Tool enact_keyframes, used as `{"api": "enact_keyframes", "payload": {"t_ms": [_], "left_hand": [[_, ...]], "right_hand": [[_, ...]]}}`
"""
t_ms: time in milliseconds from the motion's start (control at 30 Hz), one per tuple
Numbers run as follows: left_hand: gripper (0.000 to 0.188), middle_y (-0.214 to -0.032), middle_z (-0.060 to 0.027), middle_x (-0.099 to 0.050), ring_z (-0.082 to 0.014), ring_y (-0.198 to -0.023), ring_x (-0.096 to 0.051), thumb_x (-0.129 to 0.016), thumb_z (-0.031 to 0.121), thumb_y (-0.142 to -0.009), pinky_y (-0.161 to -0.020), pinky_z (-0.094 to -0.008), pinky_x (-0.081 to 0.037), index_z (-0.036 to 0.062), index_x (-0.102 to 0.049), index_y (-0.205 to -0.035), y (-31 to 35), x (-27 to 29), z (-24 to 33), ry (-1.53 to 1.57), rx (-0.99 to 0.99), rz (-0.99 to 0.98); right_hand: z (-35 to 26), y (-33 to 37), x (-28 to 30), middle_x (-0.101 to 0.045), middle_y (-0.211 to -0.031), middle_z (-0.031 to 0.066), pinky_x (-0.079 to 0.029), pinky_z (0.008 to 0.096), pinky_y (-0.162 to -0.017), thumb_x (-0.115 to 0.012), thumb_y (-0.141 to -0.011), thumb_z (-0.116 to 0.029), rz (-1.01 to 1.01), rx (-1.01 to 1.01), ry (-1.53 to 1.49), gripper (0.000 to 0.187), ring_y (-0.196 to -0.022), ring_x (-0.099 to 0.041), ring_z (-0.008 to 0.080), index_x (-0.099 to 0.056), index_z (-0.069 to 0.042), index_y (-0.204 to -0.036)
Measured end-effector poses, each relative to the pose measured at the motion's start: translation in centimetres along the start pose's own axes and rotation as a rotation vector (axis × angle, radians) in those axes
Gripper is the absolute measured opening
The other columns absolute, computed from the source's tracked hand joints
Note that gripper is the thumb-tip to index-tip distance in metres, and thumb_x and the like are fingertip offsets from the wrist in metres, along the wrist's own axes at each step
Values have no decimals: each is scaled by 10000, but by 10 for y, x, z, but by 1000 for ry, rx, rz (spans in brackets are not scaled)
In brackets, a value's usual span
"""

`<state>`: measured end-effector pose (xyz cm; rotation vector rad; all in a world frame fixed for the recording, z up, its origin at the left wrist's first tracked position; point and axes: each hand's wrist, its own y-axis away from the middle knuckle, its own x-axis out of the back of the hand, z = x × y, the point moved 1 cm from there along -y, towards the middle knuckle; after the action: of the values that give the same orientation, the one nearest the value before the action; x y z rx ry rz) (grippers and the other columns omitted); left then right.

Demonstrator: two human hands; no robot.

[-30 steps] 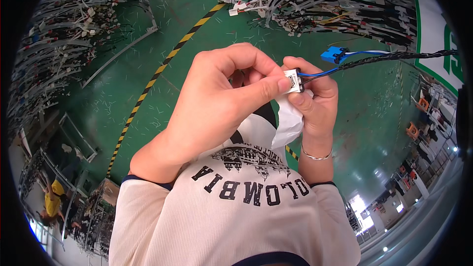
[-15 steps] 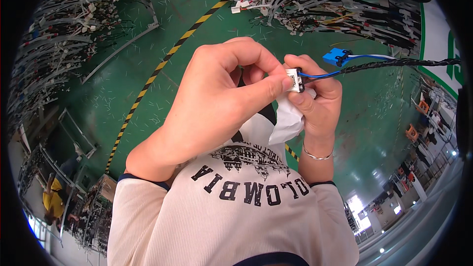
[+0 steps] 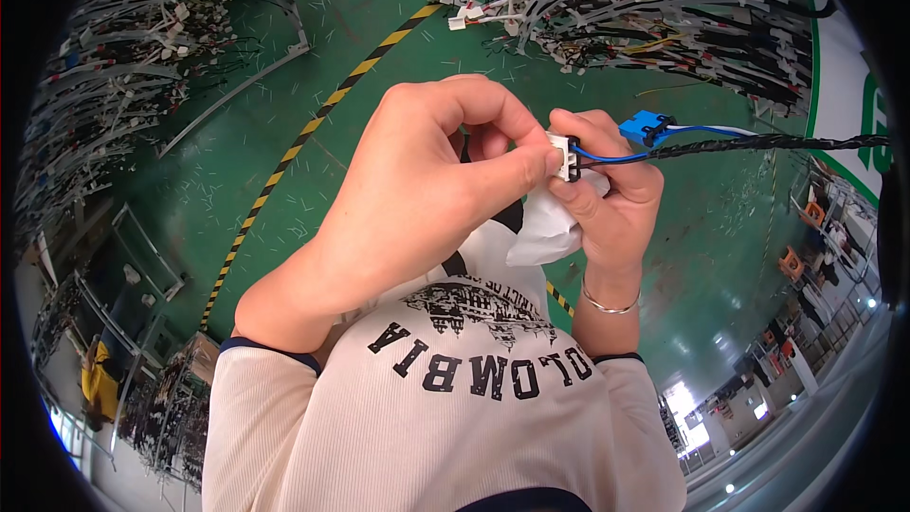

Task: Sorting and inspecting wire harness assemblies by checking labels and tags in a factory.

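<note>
Small white connector pinched between both hands

Small white plastic connector (image 3: 567, 154) sits at chest height, clamped between the thumb and forefinger of the left hand (image 3: 427, 199) and the fingertips of the right hand (image 3: 607, 194), likely so both can steady it. Blue wires (image 3: 611, 158) run from it to a blue plastic plug (image 3: 645, 126) and a black taped cable bundle (image 3: 768, 142). The right hand also closes on crumpled white cloth (image 3: 545, 228). Below lies the green floor (image 3: 379, 47).

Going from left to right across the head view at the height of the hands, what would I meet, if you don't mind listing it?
Yellow-and-black striped floor tape → left hand → small white plastic connector → right hand → blue plastic connector → black taped wire bundle.
</note>
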<state>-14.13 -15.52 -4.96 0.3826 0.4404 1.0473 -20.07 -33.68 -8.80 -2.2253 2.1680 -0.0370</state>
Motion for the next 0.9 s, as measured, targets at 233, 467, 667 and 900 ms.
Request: {"api": "enact_keyframes", "payload": {"t_ms": [233,467,667,900], "left_hand": [[158,-794,-22,-667,-60,-726,-590,-770,112,-838,-629,-204,-468,-16,-681,-863,-9,6,-4,13,15,-32],[195,-867,-22,-667,-65,-760,-589,-742,137,-875,-654,-215,-478,-15,-669,-973,-18,3,-7,-42,-22,-99],[148,-861,-14,-666,-51,-753,-583,-696,106,-913,-672,-219,-490,-31,-646,-944,-33,-19,-31,203,-130,-88],[284,-882,-69,-668,-112,-745,-611,-745,167,-857,-640,-269,-512,-10,-638,-1050,-86,-42,-19,-74,-350,78]], "right_hand": [[-6,-3,1,-664,-1007,61,-438,217,-644,-771,-767,-5,14,28,150,409,-732,-530,86,-701,-5,-1170],[-2,-4,4,-671,-1034,54,-435,197,-679,-750,-804,-10,38,-78,-98,431,-773,-532,65,-656,20,-1224],[3,3,10,-651,-942,12,-386,183,-602,-751,-843,-72,178,-190,-94,344,-695,-486,26,-669,44,-1157],[14,3,51,-644,-875,-7,-409,185,-613,-683,-923,-121,449,-159,209,210,-713,-513,23,-710,45,-1047]]}}
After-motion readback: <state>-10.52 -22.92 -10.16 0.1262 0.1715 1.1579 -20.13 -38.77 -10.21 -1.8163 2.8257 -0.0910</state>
